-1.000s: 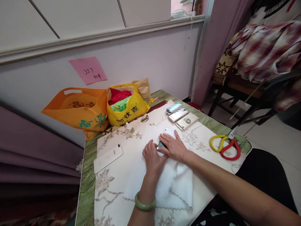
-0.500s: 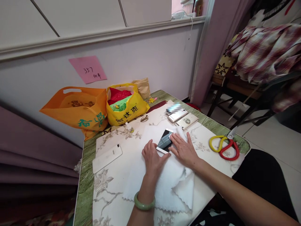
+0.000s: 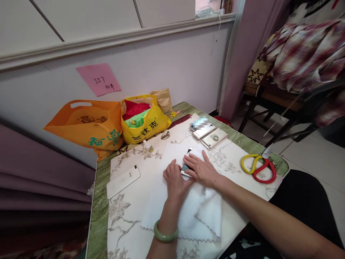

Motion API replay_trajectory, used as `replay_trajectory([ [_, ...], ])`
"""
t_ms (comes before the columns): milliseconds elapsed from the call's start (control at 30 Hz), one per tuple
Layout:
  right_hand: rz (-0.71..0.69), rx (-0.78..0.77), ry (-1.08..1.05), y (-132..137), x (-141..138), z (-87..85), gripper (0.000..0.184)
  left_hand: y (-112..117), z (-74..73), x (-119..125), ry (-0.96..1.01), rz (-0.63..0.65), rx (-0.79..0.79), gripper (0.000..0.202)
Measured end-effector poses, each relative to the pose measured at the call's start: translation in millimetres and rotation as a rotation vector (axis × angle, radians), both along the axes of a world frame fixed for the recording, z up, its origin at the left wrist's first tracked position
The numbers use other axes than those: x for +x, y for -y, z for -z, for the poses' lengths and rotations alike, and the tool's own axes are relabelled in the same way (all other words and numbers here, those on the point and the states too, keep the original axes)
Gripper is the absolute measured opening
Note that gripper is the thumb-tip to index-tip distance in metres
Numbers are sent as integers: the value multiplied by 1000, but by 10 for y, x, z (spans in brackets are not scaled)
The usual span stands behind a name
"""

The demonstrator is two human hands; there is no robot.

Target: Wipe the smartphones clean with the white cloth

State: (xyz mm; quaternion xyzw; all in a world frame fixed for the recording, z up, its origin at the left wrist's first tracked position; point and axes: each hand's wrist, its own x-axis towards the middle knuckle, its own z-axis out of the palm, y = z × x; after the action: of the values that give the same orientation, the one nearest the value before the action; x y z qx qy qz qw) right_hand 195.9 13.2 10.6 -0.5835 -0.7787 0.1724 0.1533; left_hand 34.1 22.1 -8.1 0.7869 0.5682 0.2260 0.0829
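Observation:
A white smartphone with a dark screen [image 3: 186, 168] lies face up on a spread white cloth [image 3: 159, 205], whose edge is wavy. My left hand [image 3: 175, 181] grips the phone at its lower left, fingers curled by the side and thumb along the bottom end. Across the screen lies my right hand [image 3: 201, 168], closed on a fold of the cloth and pressing it to the glass. Its fingers cover much of the phone, so only the top end and a left strip show. A green bangle [image 3: 165, 232] circles my left wrist.
A white phone [image 3: 124, 181] lies left, two gold phones [image 3: 215, 139] [image 3: 204, 131] at the back. Red-and-yellow-handled scissors [image 3: 258, 167] rest at right. A small bottle [image 3: 148, 146], a yellow bag [image 3: 145, 124] and an orange bag [image 3: 83, 122] stand by the wall.
My right hand has slid left across the phone, bringing the fold of cloth with it and covering more of the screen. My left hand stays at the phone's lower left.

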Motion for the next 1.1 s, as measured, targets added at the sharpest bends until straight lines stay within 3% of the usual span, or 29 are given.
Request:
replay_trajectory([
  [200,206,94,42,-100,131,111,52,-8,-11,12,-2,6,-9,54],
  [600,526,386,-197,297,616,319,47,-6,-13,12,61,13,-33,56],
  [767,599,352,-162,497,1008,304,30,4,-42,11,80,19,-56,54],
  [833,635,349,-135,562,1133,274,34,3,-38,10,84,17,-55,53],
  [933,694,465,-95,676,1159,170,54,-4,-23,7,84,16,-48,53],
  [1033,565,523,-60,863,953,19,64,-11,-21,5,68,22,-38,53],
  [1100,252,406,-77,1020,741,-65,60,-13,-32,6,55,23,-35,52],
])
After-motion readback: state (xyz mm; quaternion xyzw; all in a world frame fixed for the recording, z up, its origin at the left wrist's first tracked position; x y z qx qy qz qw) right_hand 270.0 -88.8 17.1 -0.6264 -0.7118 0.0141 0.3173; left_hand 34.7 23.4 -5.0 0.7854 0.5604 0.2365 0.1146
